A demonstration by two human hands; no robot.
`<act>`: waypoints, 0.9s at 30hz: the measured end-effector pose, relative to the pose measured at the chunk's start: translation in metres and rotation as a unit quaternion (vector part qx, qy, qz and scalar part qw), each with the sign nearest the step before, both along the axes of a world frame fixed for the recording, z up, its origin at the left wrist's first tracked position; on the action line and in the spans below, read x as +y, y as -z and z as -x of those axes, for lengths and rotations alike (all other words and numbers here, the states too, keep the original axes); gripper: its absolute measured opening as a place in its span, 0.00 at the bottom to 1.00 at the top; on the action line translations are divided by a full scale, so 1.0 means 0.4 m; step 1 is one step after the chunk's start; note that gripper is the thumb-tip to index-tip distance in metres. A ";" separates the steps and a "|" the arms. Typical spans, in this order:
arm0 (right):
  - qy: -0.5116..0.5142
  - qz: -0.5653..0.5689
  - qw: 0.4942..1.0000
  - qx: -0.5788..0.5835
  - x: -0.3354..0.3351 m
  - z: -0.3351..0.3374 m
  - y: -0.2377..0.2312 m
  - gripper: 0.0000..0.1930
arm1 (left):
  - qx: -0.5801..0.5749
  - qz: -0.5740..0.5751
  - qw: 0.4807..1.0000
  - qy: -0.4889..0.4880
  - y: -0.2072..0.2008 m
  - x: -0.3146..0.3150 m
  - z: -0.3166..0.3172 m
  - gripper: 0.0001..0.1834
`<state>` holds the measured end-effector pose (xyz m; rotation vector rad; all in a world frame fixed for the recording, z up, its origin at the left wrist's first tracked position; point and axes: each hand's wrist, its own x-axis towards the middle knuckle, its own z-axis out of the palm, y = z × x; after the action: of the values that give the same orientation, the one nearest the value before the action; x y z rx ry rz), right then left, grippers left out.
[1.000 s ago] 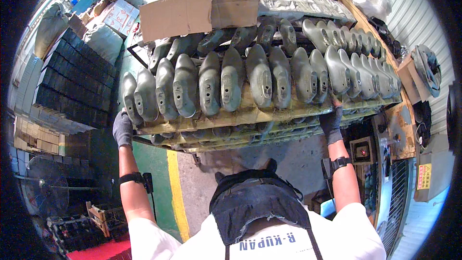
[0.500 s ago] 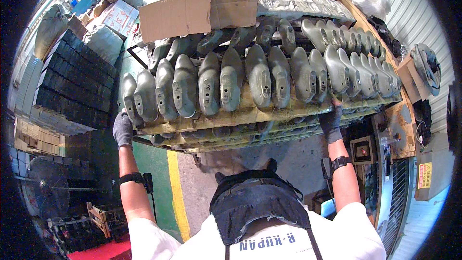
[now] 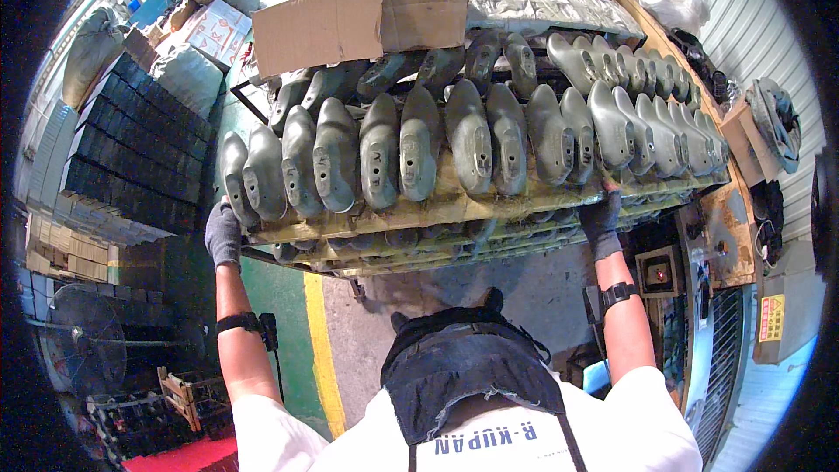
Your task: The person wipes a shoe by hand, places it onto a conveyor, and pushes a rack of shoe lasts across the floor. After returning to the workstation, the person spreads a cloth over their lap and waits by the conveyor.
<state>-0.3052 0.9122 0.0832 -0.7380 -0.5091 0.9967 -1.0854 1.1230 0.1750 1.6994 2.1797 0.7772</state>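
Grey-green shoe lasts stand in a row along the top shelf board of a rack, soles facing me. My left hand, in a dark grey glove with bare fingertips, is closed on the board's left end beside the outermost last. Farther right, my right hand, gloved alike, is closed on the front edge of the same board. The fingers of both hands are partly hidden by the board. Lower shelves below hold more lasts, only partly visible.
Cardboard lies over lasts on the rack behind. Dark stacked boxes stand at left, above a round fan. A yellow floor line runs below the rack. At right are a wooden post and a machine.
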 end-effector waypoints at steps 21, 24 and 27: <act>-0.014 0.017 0.997 0.076 -0.001 0.013 -0.023 0.25 | 0.032 0.011 0.999 0.000 0.002 0.005 0.003 0.30; -0.004 0.020 0.998 0.060 -0.001 0.008 -0.015 0.24 | 0.014 0.012 1.000 -0.003 0.005 0.007 0.007 0.30; -0.006 0.014 0.999 0.052 -0.003 0.011 -0.019 0.23 | 0.021 0.026 0.999 -0.005 0.009 0.010 0.010 0.30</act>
<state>-0.3097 0.9110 0.0909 -0.7053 -0.4100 1.0497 -1.0896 1.1271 0.1715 1.6964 2.2180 0.6863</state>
